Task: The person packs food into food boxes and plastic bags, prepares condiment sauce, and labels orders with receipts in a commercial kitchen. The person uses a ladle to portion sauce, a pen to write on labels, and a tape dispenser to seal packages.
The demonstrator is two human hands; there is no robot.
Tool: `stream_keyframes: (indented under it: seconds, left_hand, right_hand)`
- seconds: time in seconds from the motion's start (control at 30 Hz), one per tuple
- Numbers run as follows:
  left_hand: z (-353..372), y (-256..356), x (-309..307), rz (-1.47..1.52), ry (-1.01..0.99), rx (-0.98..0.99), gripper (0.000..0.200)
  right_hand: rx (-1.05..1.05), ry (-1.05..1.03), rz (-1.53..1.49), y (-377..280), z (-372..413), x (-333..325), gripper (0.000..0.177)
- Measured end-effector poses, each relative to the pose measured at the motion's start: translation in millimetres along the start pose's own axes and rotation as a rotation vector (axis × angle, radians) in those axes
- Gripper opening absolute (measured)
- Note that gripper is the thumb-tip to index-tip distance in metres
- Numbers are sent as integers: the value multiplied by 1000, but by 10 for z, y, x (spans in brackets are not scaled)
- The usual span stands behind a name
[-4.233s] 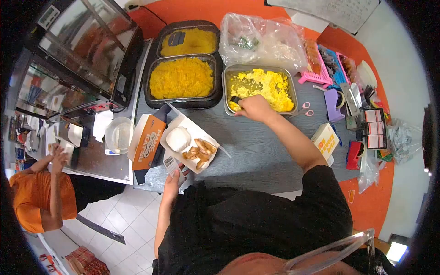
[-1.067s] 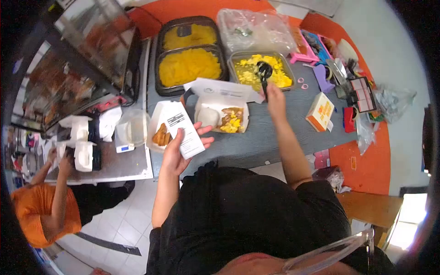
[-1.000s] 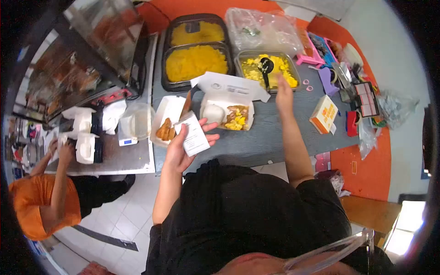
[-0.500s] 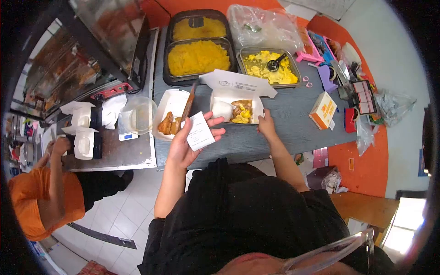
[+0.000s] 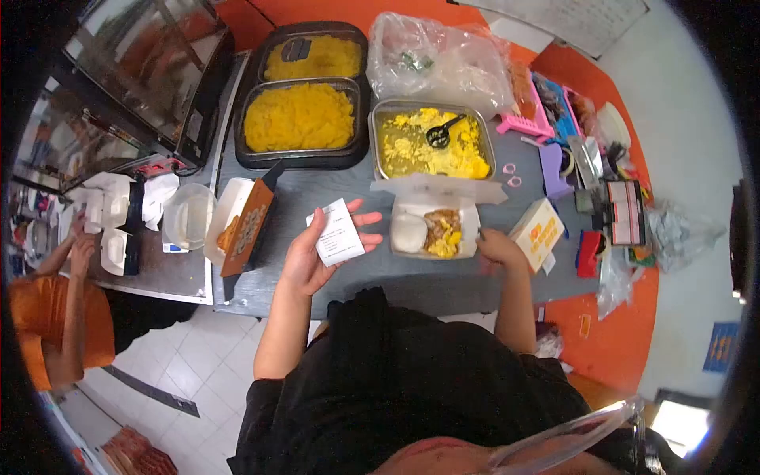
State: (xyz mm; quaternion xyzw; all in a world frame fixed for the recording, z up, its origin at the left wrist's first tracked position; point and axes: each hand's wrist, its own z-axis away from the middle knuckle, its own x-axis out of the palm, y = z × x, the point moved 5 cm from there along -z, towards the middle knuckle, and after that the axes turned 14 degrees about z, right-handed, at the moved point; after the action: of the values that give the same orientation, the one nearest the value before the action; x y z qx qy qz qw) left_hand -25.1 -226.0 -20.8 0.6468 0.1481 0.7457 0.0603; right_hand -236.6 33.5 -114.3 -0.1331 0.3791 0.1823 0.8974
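My left hand (image 5: 307,257) holds a small white printed slip (image 5: 336,234) up over the grey counter (image 5: 372,273). My right hand (image 5: 499,247) rests at the right corner of an open white takeaway box (image 5: 434,229) holding a white rice mound, fried pieces and yellow scrambled egg. A black scoop (image 5: 440,132) lies in the metal tray of scrambled egg (image 5: 431,142) behind the box. Left of my hand a second open box (image 5: 237,223) with an orange printed lid holds fried pieces.
Two black trays of yellow rice (image 5: 299,119) stand at the back, beside a glass display case (image 5: 134,71). A clear plastic bag (image 5: 443,59) and an orange-white carton (image 5: 537,232) are at the right. A person in an orange shirt (image 5: 47,317) handles white boxes at left.
My right hand left the scoop in the egg tray and came down to the box's right corner. The box now sits further right, with egg in it. My left hand keeps the slip.
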Motion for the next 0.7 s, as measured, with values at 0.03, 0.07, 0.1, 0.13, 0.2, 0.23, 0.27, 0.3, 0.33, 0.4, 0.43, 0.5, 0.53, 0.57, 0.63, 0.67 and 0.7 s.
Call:
stream_keyframes:
  seconds: [0.03,0.07,0.1,0.13,0.2,0.23,0.27,0.3,0.33,0.4,0.43,0.5,0.53,0.57,0.63,0.67,0.7]
  left_hand:
    - [-85,-57,31,-6,-9,15,58]
    - [-175,-103,34,-10,3,38,58]
    - [-258,-155,30,-2,7,55,58]
    - [-325,-207,35,8,11,68,57]
    - [-414,-292,37,10,108,112,57]
    - [-459,-324,32,14,186,140,57]
    - [-464,-349,38,6,233,164,57]
    - [-451,-375,38,-7,224,176,57]
    - [-416,-390,-12,6,262,215,57]
    - [-326,-425,-69,1,296,263,58]
    - [-269,-431,-124,-3,366,303,58]
    - [-182,-469,-178,-24,435,345,58]
    - [-123,-484,-205,-4,489,378,57]
    - [-68,-499,-240,15,538,409,56]
    - [21,-543,-310,5,538,414,57]
    - [49,-549,-346,16,545,418,57]
    - [41,-558,-354,-2,535,384,57]
  right_hand:
    - [-25,-107,-75,-85,188,-293,26]
    - [-50,-214,-149,-190,399,-605,24]
    - [-286,-242,-210,-310,510,-916,26]
    - [-519,-272,-274,-411,557,-1181,27]
    - [-887,-242,-359,-592,396,-1680,26]
    - [-933,-98,-355,-718,190,-1933,27]
    - [-978,52,-352,-903,-28,-2196,27]
    - [-994,243,-243,-1062,-335,-2430,27]
    - [-1002,434,-134,-1223,-723,-2626,27]
    - [-951,579,17,-1572,-1591,-2854,25]
    - [-858,594,100,-1729,-1977,-2883,27]
    - [-737,651,211,-1923,-2662,-2780,33]
    - [-708,696,242,-1972,-2975,-2652,37]
    - [-728,750,204,-1988,-3283,-2407,39]
    - [-791,681,180,-2069,-3552,-2225,39]
    - [-832,557,193,-2137,-3584,-2198,38]
    - [-771,381,303,-2172,-3516,-2214,37]
